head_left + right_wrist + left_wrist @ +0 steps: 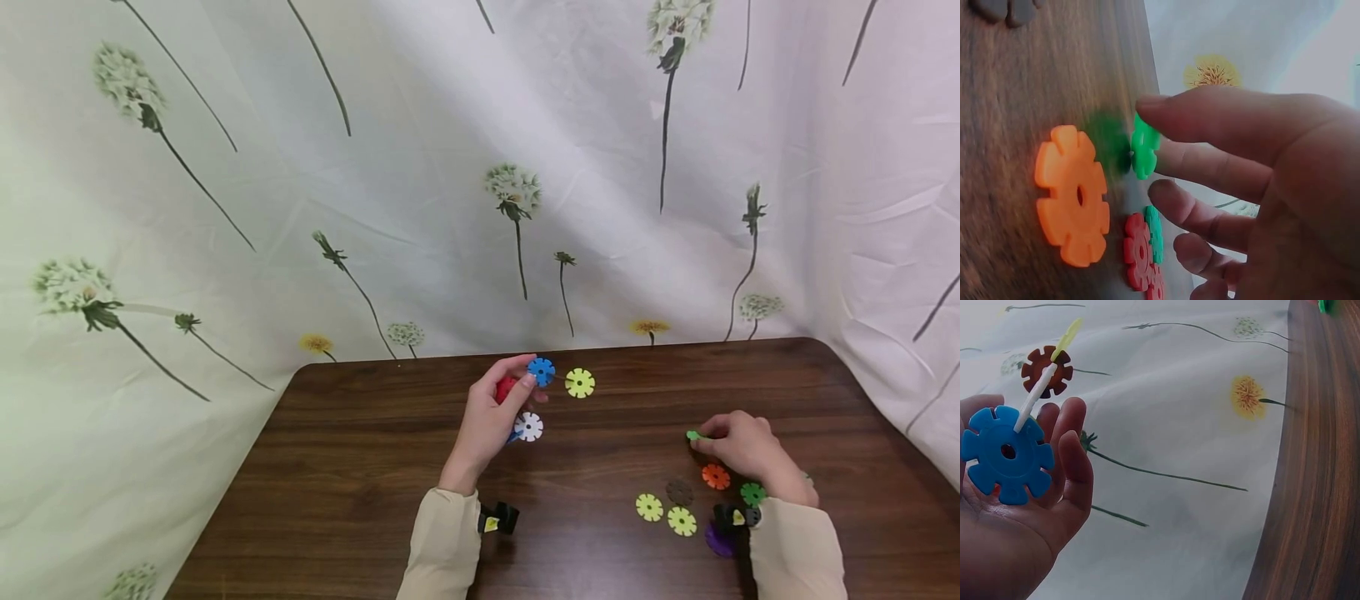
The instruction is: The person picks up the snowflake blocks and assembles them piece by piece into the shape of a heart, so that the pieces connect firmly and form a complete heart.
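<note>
Beige cloth sleeves (pixel 442 546) come closest to me, with a small black device (pixel 504 518) worn at each wrist. Beyond them a dark brown, wood-grained table (pixel 337 450) runs back to a white cloth printed with dandelions (pixel 420 167).

Raised above the tabletop, the left hand (pixel 483 421) grips a joined cluster of thin, round plastic discs with notched rims. Its thumb and fingers are narrowed on a bright blue notched disc (pixel 541 372); a red notched disc (pixel 505 388) sits in toward the palm, while a yellow-green notched disc (pixel 580 383) and a white notched disc (pixel 528 427) stick out. I suppose the grip is near the middle so those outer rims stand free. From the left wrist the white one shows edge-on against another blue disc (pixel 985 469); I cannot trace every joint.

The right hand (pixel 750 450) pinches a light green notched disc (pixel 1144 150) by its edge, the lower fingers loosely bent, which leaves part of its rim bare. Near it, flat on the table, lie orange (pixel 716 477), brown (pixel 679 492), purple (pixel 720 542) and yellow (pixel 648 507) discs, probably put on that side for easy reach.
</note>
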{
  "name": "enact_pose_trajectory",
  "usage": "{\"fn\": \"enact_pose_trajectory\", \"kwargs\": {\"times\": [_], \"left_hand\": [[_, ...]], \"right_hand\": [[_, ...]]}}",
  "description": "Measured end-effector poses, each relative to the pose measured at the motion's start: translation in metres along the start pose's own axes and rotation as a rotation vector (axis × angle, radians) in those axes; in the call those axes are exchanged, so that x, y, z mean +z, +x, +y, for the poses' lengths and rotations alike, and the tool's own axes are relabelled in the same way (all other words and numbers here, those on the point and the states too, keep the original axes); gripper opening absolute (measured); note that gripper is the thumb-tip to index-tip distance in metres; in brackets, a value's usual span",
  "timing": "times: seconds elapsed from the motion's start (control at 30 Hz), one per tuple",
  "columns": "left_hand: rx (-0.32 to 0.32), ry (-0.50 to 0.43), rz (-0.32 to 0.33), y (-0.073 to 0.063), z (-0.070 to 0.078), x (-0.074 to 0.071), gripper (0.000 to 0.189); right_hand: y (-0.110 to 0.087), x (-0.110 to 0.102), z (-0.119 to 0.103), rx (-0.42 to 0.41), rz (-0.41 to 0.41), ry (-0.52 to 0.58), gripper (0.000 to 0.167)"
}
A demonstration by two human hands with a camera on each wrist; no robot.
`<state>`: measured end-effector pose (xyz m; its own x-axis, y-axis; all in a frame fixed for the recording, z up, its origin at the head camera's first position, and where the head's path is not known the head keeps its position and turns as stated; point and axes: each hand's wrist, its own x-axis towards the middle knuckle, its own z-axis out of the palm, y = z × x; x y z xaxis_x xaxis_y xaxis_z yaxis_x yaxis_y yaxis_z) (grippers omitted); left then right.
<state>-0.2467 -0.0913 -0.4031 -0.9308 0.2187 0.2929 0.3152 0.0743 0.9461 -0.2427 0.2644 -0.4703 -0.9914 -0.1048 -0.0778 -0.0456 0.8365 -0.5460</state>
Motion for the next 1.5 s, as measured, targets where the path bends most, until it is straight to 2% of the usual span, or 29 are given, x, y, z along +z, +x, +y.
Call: {"fn": "enact_pose_trajectory", "kwargs": {"times": [0.47, 0.7, 0.93, 1.17, 1.3, 1.5], "left_hand": [[-0.001, -0.01, 0.006, -0.001, 0.001, 0.0, 0.032], [0.011, -0.024, 0.022, -0.001, 0.0, 0.0, 0.03], [0.033, -0.041, 0.033, 0.0, -0.002, 0.001, 0.032], [0.039, -0.054, 0.031, 0.001, -0.001, 0.002, 0.032], [0.038, -0.067, 0.035, 0.001, -0.001, 0.002, 0.03], [0.03, -0.059, 0.045, 0.0, 0.0, 0.002, 0.034]], "right_hand": [[0.001, 0.002, -0.003, -0.067, 0.067, 0.005, 0.023], [0.001, -0.002, -0.014, -0.081, 0.117, 0.121, 0.027], [-0.003, -0.009, -0.04, -0.141, 0.143, 0.269, 0.024], [-0.006, -0.008, -0.07, -0.278, 0.287, 0.344, 0.016], [-0.007, -0.005, -0.092, -0.354, 0.337, 0.397, 0.015], [-0.01, 0.0, -0.122, -0.411, 0.324, 0.438, 0.012]]}}
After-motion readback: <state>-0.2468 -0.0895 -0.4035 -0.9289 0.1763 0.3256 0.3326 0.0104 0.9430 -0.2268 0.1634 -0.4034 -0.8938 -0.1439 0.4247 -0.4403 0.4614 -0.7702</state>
